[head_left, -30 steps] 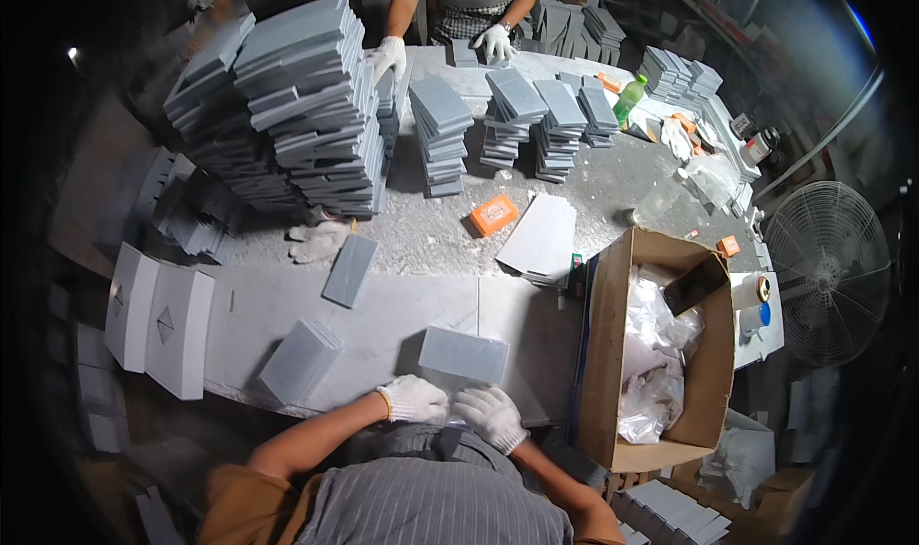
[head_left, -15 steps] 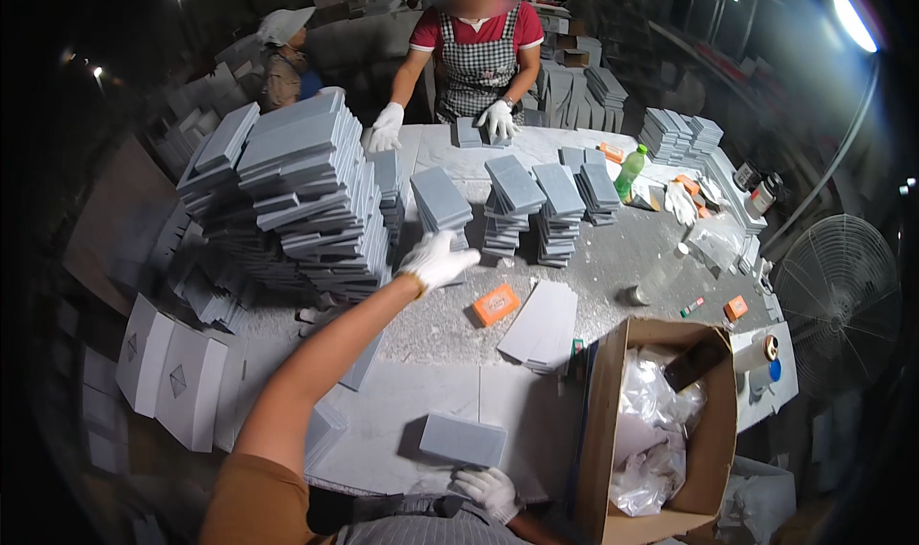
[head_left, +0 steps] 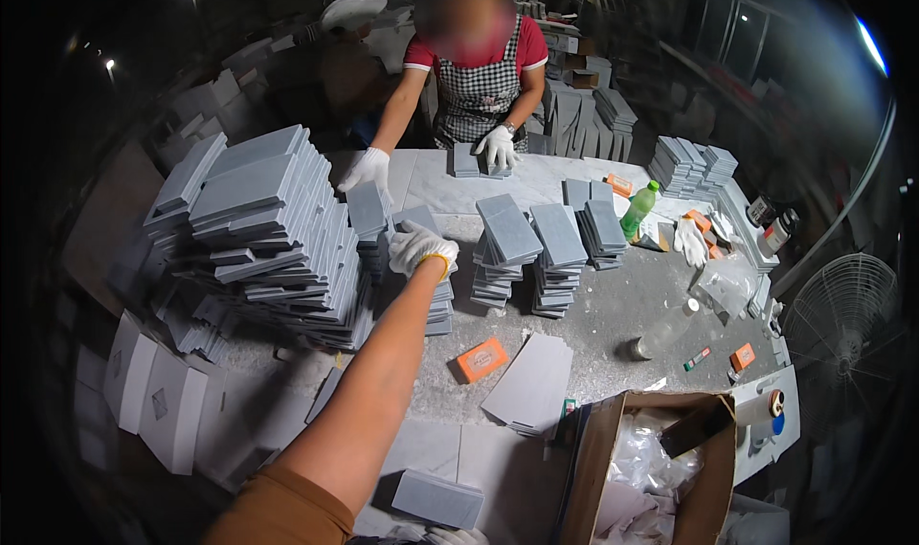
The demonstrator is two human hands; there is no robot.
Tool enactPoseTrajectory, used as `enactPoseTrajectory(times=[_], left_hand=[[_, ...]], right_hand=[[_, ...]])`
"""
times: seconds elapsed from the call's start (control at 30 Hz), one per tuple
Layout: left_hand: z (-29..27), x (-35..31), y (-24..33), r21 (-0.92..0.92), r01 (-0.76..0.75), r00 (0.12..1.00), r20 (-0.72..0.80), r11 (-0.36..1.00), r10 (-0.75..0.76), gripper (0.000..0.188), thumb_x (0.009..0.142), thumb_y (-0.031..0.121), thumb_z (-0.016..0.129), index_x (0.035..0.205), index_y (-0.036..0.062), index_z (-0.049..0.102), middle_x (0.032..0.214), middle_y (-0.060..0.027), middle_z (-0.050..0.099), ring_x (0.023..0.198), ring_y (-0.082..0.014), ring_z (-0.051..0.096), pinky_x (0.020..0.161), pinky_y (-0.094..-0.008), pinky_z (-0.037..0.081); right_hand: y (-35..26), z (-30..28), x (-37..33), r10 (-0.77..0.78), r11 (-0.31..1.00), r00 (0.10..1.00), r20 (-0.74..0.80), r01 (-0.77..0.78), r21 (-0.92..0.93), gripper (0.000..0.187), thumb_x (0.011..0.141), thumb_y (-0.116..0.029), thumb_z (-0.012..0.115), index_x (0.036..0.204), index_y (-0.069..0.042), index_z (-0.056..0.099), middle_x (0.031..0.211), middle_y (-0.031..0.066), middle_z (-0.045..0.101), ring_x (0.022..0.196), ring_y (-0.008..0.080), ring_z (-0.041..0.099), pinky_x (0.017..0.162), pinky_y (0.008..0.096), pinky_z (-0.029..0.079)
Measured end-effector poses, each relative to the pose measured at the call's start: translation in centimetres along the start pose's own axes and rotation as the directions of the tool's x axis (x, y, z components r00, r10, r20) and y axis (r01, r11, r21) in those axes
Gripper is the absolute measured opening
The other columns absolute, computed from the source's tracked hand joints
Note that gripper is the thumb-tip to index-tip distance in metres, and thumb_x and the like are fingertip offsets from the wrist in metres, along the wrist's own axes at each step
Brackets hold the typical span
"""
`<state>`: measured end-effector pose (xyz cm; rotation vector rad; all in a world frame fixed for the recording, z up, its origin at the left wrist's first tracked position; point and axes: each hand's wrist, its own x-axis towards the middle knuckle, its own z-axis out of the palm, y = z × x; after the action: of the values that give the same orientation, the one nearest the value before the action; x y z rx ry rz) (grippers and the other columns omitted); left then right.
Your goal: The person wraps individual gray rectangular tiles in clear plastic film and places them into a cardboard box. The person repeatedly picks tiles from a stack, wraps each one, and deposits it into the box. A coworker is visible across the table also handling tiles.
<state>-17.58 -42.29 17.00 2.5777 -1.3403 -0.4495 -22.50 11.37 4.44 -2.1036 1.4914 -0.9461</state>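
My left hand point(head_left: 421, 247), in a white glove with a yellow cuff, reaches across the table and lies over the near part of a stack of grey stone tiles point(head_left: 417, 219). Its fingers look partly spread against the stack; no tile is lifted. Only a sliver of my gloved right hand point(head_left: 458, 536) shows at the lower edge, close to a single grey tile point(head_left: 437, 498) lying flat; its fingers are mostly cut off. Beside my left hand stand other short tile stacks, one on the left point(head_left: 367, 210) and two on the right point(head_left: 508, 229).
A tall, uneven pile of tiles point(head_left: 258, 196) rises at left. Across the table a co-worker's gloved hands touch tiles point(head_left: 466, 160) and reach towards the left stack. An open carton point(head_left: 591, 478) holds clear plastic. An orange box point(head_left: 481, 359), white sheets point(head_left: 529, 382) and bottles point(head_left: 639, 210) lie around.
My left hand has moved further over the tile stack, its fingers now towards the left. My right hand has slipped mostly out of view. The co-worker leans forward as the whole view shifts.
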Motion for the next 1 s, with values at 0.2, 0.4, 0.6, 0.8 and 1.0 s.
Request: enactPoseTrajectory(times=[0.2,0.4,0.6,0.8,1.0], left_hand=[[-1.3,2.3,-2.4,-0.119,-0.06,0.995,0.067,0.991,0.069,0.093,0.057,0.036,0.083,0.136,0.0099,0.041,0.133,-0.0183,0.052,0.122,-0.03,0.055,0.094,-0.0405,0.05],[-2.8,-0.4,-10.2,-0.462,-0.528,0.798,0.017,0.713,0.602,0.099,0.059,0.027,0.081,0.146,0.0074,0.037,0.135,-0.0256,0.048,0.125,-0.0375,0.05,0.1,-0.039,0.046],[-7.4,-14.8,-26.3,-0.248,-0.956,0.136,0.103,0.158,0.985,0.09,0.065,0.013,0.074,0.145,-0.0004,0.037,0.141,-0.0211,0.044,0.128,-0.0323,0.045,0.112,-0.0398,0.034],[-2.5,-22.4,-35.6,-0.328,-0.944,-0.116,0.435,0.037,0.893,0.078,0.058,0.014,0.073,0.132,0.0017,0.052,0.13,-0.0184,0.049,0.122,-0.0366,0.047,0.105,-0.0447,0.037],[0.4,-23.5,-36.8,-0.297,-0.954,-0.15,0.353,-0.041,0.923,0.076,0.058,0.011,0.071,0.132,0.0116,0.055,0.131,-0.0186,0.047,0.122,-0.0373,0.047,0.102,-0.0486,0.039]], right_hand=[[0.7,1.5,-0.5,-0.012,0.995,0.991,0.132,0.025,-0.096,0.035,0.081,-0.023,0.057,0.114,-0.026,0.068,0.113,-0.0051,0.067,0.082,0.0139,0.064,0.07,0.0321,0.046],[3.3,6.9,-5.2,-0.106,0.994,0.994,0.005,0.105,0.02,0.041,0.08,-0.014,0.06,0.119,-0.028,0.065,0.119,-0.0104,0.065,0.079,0.0135,0.059,0.069,0.0311,0.046],[2.5,5.0,-4.4,-0.171,0.983,0.983,0.062,0.175,-0.051,0.028,0.076,-0.016,0.061,0.104,-0.016,0.068,0.119,-0.002,0.067,0.086,0.0119,0.062,0.076,0.0307,0.048],[1.3,4.6,-3.1,-0.171,0.984,0.982,-0.083,0.167,-0.055,0.022,0.074,-0.019,0.063,0.096,-0.018,0.069,0.105,-0.0049,0.069,0.082,0.0117,0.064,0.074,0.0319,0.05],[0.8,4.4,-3.6,-0.147,0.983,0.987,0.062,0.153,-0.103,0.023,0.081,-0.017,0.06,0.103,-0.015,0.067,0.111,-0.0003,0.068,0.109,0.0163,0.062,0.093,0.0328,0.049]])
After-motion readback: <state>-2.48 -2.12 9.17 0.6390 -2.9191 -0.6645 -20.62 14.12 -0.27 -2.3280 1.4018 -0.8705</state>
